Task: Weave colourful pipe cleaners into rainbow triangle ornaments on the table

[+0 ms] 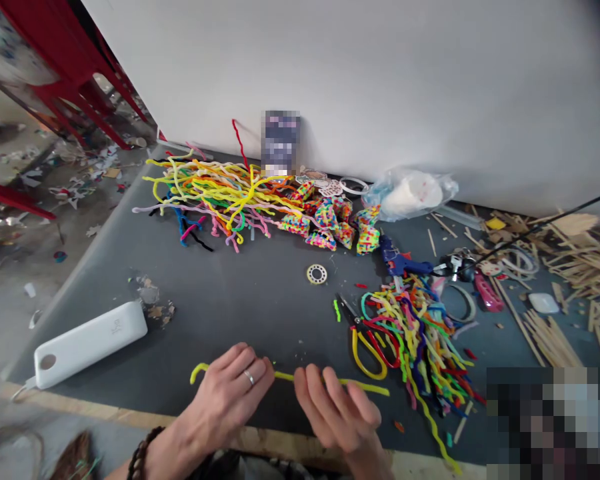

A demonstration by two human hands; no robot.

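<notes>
A yellow pipe cleaner [283, 377] stretches sideways between my hands, low over the front of the dark table. My left hand [236, 383], with a ring on one finger, is closed on it; the bent left end sticks out past the knuckles. My right hand [336, 408] has its fingers curled round the other half, and the straight right end shows beyond them. The fingertips of both hands are partly hidden. Just right of my right hand lie scissors [361, 325] with red and yellow handles, beside a pile of short cut pipe cleaners [414, 333].
Long pipe cleaners [215, 193] are heaped at the back, near bright patterned bow-shaped pieces [325, 223]. A blue glue gun [403, 261], a small tape roll [317, 274] and wooden sticks [550, 333] lie rightward. A white power bank [93, 343] rests on the left.
</notes>
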